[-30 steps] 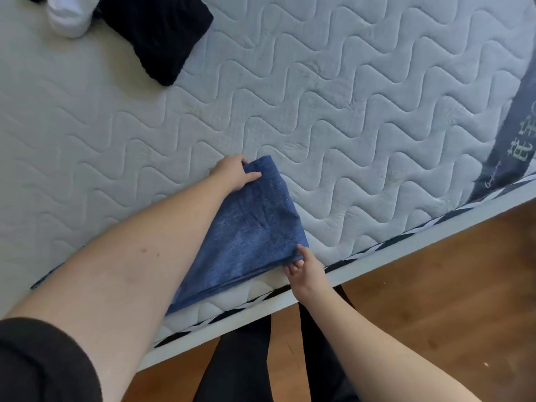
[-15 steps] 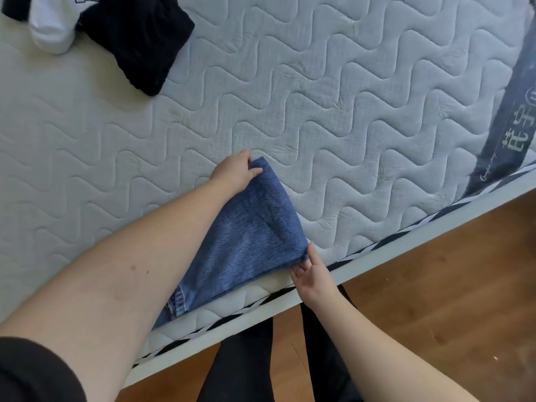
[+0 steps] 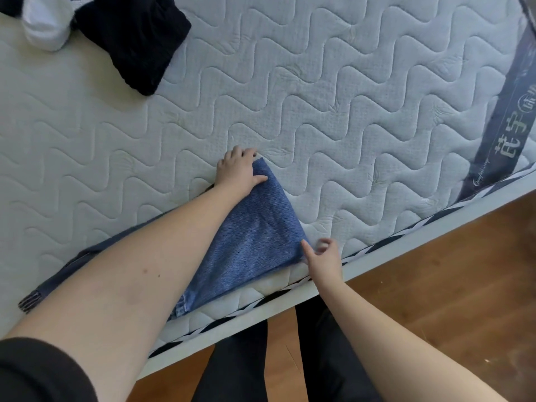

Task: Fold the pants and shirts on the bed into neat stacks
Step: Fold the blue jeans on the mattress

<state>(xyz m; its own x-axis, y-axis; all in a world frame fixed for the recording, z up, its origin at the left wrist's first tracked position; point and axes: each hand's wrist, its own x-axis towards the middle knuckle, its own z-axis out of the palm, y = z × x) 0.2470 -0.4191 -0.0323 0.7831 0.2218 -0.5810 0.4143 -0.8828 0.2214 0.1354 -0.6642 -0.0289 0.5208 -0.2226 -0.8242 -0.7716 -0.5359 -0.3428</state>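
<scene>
under both hands, near the bed's [image 3: 333,117] front edge, lie folded blue jeans [image 3: 255,242]. left hand [image 3: 239,172] holds the far corner, thumb pressed on top, fingers curled round the edge. right hand [image 3: 323,258] sits at the near corner, fingers loosely spread, pinching nothing. beyond the left fingers lie a black garment [image 3: 136,39] and a white one [image 3: 46,27]. to finish well, align both corners, then smooth the fold flat.

Under me is a quilted white mattress [image 3: 333,91] with a dark label band [image 3: 504,126], beside a wooden floor [image 3: 449,285].
</scene>
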